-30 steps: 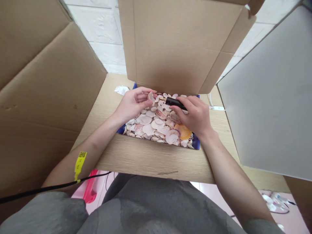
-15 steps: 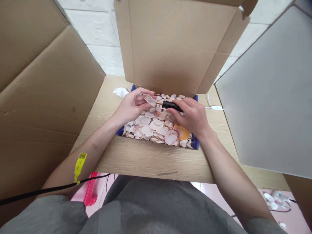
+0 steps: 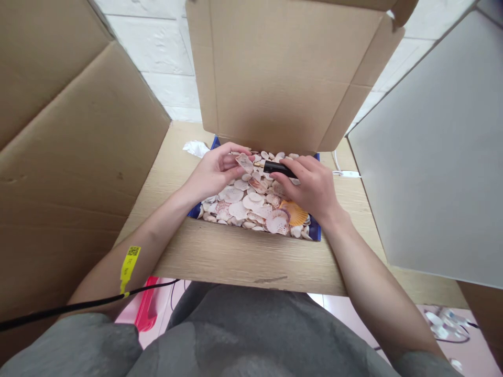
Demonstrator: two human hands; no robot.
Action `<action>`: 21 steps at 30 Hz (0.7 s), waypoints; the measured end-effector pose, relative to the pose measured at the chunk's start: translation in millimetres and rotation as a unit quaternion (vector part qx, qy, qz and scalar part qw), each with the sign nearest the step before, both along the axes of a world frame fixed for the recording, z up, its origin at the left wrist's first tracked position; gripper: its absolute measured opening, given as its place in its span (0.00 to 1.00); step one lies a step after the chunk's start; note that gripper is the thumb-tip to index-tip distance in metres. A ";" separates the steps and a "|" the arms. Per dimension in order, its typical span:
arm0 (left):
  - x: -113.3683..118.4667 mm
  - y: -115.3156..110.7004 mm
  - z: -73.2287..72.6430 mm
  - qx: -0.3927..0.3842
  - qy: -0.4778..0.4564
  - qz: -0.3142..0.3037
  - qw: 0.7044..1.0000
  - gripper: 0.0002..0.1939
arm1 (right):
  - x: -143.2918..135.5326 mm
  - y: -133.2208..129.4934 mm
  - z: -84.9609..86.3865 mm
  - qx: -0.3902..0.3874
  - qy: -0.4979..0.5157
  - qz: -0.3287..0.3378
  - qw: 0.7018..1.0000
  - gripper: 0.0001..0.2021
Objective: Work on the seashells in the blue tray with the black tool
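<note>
A pale seashell [image 3: 244,163] is pinched between the thumb and fingers of my left hand [image 3: 218,168], held above the box. My right hand [image 3: 312,184] is closed around a small black mini drill [image 3: 280,168]. Its brass-coloured tip points left at the shell's edge; whether it touches cannot be told. Below both hands, a blue-sided cardboard box [image 3: 315,230] holds many white, pinkish and spotted shells. Near its front right lies an orange scallop shell [image 3: 295,213], beside a purple-rimmed shell [image 3: 277,222] with dark dots or holes.
The box's raised cardboard lid [image 3: 291,73] stands behind. A cardboard panel [image 3: 78,141] rises at left and a grey panel [image 3: 432,157] at right. Crumpled white tissue [image 3: 195,148] and a white cable connector [image 3: 349,174] lie on the wooden table [image 3: 243,256]. A black cable [image 3: 78,304] crosses the lower left.
The held shell has tilted slightly and shifted a little right, along with the drill. Both hands keep their grips, and the shells in the box look the same.
</note>
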State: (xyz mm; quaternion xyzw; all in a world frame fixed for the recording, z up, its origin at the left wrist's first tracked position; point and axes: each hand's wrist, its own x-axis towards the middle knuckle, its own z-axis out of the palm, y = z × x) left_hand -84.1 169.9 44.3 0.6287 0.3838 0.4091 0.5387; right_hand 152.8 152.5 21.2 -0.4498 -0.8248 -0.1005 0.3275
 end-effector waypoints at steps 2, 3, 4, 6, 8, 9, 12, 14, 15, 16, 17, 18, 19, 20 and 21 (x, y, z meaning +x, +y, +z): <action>0.0 0.1 -0.1 0.004 0.001 -0.001 1.000 0.17 | 0.2 0.6 0.0 0.003 0.000 0.000 1.000 0.18; -0.1 0.1 -0.4 0.006 0.000 0.000 1.000 0.16 | 0.3 0.8 0.1 0.003 0.001 -0.001 1.000 0.18; -0.1 0.3 -0.9 0.007 -0.001 0.001 1.000 0.16 | 0.3 1.0 0.3 0.002 0.002 -0.003 1.000 0.18; -0.2 0.6 -2.3 0.006 -0.006 0.003 1.000 0.17 | 0.5 1.2 1.1 0.000 0.007 -0.005 1.000 0.17; -0.6 1.1 -4.0 0.004 -0.011 0.001 1.000 0.18 | 0.5 1.2 1.9 0.001 0.016 -0.009 1.000 0.17; -0.8 1.3 -4.8 0.002 -0.012 -0.004 1.000 0.18 | 0.6 1.3 2.2 0.005 0.021 -0.011 1.000 0.16; -1.3 1.9 -6.6 -0.005 -0.010 -0.020 1.000 0.19 | 0.8 1.6 2.4 0.017 0.033 -0.020 0.999 0.16; -1.4 1.7 -6.7 -0.008 -0.007 -0.027 1.000 0.19 | 1.0 1.9 2.1 0.018 0.037 -0.024 0.999 0.15; -1.3 1.5 -6.4 -0.008 -0.005 -0.027 1.000 0.20 | 1.0 2.0 2.0 0.018 0.037 -0.026 0.999 0.15; -1.3 1.2 -5.9 -0.007 -0.001 -0.027 1.000 0.20 | 1.1 2.1 1.9 0.018 0.037 -0.028 0.999 0.15; -1.3 0.8 -5.2 -0.005 0.005 -0.027 1.000 0.21 | 1.1 2.2 2.0 0.019 0.037 -0.029 0.999 0.15; -1.4 0.5 -4.4 -0.002 0.013 -0.028 1.000 0.21 | 1.1 2.2 2.1 0.021 0.038 -0.031 0.999 0.15; -1.5 0.1 -3.6 0.001 0.021 -0.030 0.999 0.21 | 1.1 2.2 2.2 0.023 0.038 -0.032 0.998 0.14; -1.7 -0.1 -2.7 0.006 0.029 -0.033 0.999 0.21 | 1.1 2.1 2.5 0.026 0.039 -0.032 0.998 0.14; -1.9 -0.4 -1.9 0.010 0.037 -0.036 0.999 0.20 | 1.1 2.0 2.7 0.031 0.041 -0.031 0.998 0.14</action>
